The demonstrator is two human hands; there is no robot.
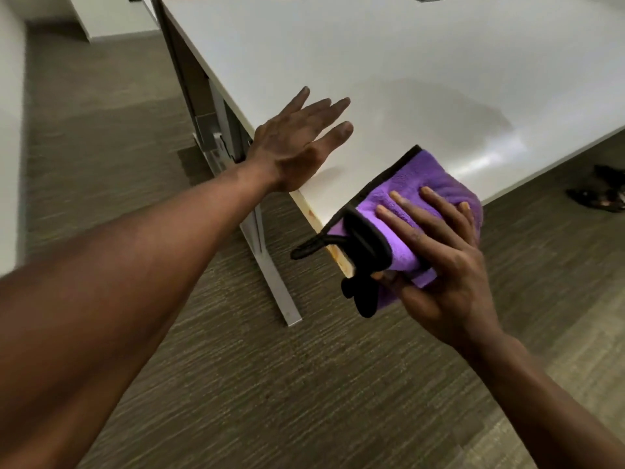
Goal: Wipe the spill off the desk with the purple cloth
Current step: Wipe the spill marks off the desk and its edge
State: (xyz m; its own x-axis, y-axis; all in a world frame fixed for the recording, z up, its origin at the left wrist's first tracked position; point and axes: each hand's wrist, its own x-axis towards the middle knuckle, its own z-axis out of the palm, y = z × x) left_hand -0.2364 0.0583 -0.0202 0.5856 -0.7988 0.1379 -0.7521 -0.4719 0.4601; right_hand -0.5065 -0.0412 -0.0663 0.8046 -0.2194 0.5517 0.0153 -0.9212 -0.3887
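Note:
A white desk (372,62) fills the upper right of the head view, its near corner pointing toward me. My right hand (436,262) grips a folded purple cloth (426,184) with black trim at that corner, fingers spread over its top and thumb underneath. Part of the cloth lies on the desktop and part hangs off the edge with a black loop. My left hand (297,143) hovers flat and open over the desk's left edge, holding nothing. A faint smeared sheen (439,123) shows on the desktop beyond the cloth.
The desk's metal leg (267,262) runs down to the brown carpet (236,384) below my arms. Dark sandals (598,194) lie on the floor at the right. A white wall base stands at the far left.

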